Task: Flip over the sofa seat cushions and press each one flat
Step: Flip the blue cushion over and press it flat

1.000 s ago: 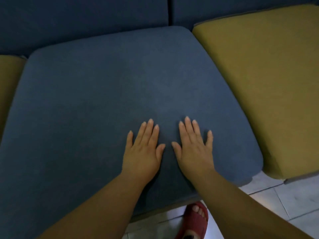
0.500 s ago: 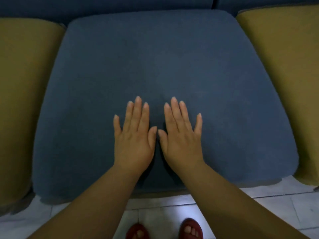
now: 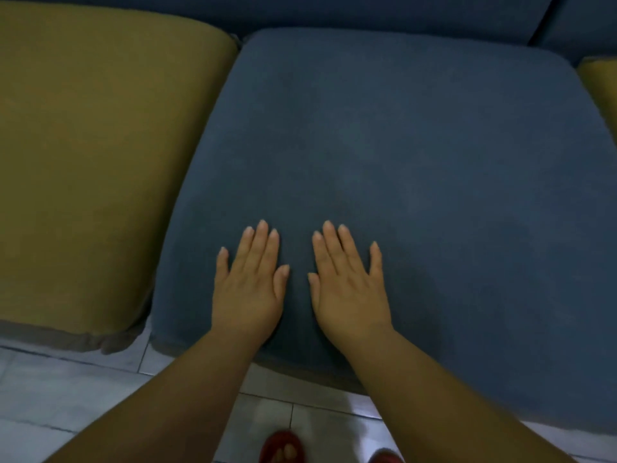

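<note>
A blue seat cushion lies flat in the middle of the sofa. My left hand and my right hand rest palm down on its front part, side by side, fingers straight and pointing toward the backrest. The fabric dips a little around both palms. An olive-yellow seat cushion lies to the left, its edge against the blue one. The corner of another olive-yellow cushion shows at the far right.
Dark blue back cushions run along the top. White floor tiles lie in front of the sofa. My feet in red sandals stand close to the sofa's front edge.
The view has swung to the left, bringing the left olive cushion into sight. Both hands stay flat on the blue cushion and have drawn slightly apart.
</note>
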`<action>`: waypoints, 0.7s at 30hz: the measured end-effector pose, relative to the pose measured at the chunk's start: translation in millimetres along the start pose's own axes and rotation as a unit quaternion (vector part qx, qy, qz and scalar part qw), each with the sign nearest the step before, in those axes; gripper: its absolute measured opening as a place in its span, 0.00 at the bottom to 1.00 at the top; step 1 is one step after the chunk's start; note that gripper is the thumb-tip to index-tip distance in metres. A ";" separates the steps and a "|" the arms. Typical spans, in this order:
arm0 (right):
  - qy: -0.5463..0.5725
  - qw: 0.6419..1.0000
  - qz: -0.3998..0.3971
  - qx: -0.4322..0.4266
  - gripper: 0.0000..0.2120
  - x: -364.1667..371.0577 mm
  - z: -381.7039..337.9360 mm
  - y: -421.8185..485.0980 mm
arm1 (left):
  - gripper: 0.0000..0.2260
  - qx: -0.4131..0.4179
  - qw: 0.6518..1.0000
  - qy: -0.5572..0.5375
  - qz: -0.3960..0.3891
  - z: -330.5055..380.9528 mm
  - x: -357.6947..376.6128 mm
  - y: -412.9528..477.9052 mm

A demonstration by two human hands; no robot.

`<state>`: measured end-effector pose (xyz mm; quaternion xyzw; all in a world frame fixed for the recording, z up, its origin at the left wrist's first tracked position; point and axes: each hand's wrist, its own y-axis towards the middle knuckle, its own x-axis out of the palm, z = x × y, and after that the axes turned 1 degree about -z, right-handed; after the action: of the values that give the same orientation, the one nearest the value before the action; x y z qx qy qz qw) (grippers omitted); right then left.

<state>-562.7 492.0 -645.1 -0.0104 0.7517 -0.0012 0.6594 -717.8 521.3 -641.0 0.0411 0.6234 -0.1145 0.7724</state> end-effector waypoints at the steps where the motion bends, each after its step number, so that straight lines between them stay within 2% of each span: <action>1: 0.002 1.000 0.008 0.002 0.28 -2.7 -5.7 4.1 | 0.29 -0.001 1.000 -0.015 0.002 -1.8 -1.8 2.0; 4: 0.037 0.997 0.054 -0.043 0.28 -21.9 -32.8 12.2 | 0.28 -0.028 0.996 -0.064 0.062 -3.4 -21.6 6.3; 6: 0.041 0.995 0.048 -0.071 0.28 -22.8 -51.9 14.8 | 0.27 -0.050 0.992 -0.069 0.092 -19.0 -23.1 4.3; 9: -0.013 0.994 -0.044 -0.101 0.30 -1.1 -66.7 13.7 | 0.30 -0.074 0.995 -0.055 0.023 -45.6 -6.7 -8.6; 11: -0.024 0.994 -0.041 -0.098 0.30 2.7 -72.9 17.7 | 0.31 -0.075 0.994 -0.079 0.018 -55.0 -3.5 -9.1; 14: 0.014 0.991 0.040 -0.130 0.28 -15.0 -93.8 23.2 | 0.28 -0.120 0.976 -0.135 0.122 -60.0 -20.4 -8.1; 16: 0.030 0.985 0.053 -0.159 0.28 -14.0 -101.8 19.2 | 0.27 -0.143 0.968 -0.127 0.162 -69.1 -19.0 -12.8; 17: 0.017 0.985 0.032 -0.169 0.28 -8.1 -103.1 17.0 | 0.28 -0.148 0.971 -0.120 0.144 -74.5 -13.5 -17.0; 20: -0.045 0.980 -0.081 -0.176 0.29 9.9 -99.3 12.4 | 0.33 -0.156 0.980 -0.121 0.021 -88.5 9.4 -28.5; 21: -0.041 0.979 -0.094 -0.174 0.28 12.2 -99.3 15.5 | 0.34 -0.157 0.979 -0.126 0.008 -92.3 11.4 -27.9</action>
<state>-662.9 506.1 -644.4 -0.1958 0.7081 0.0676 0.6750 -810.0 511.8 -670.2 -0.0905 0.5310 -0.0129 0.8424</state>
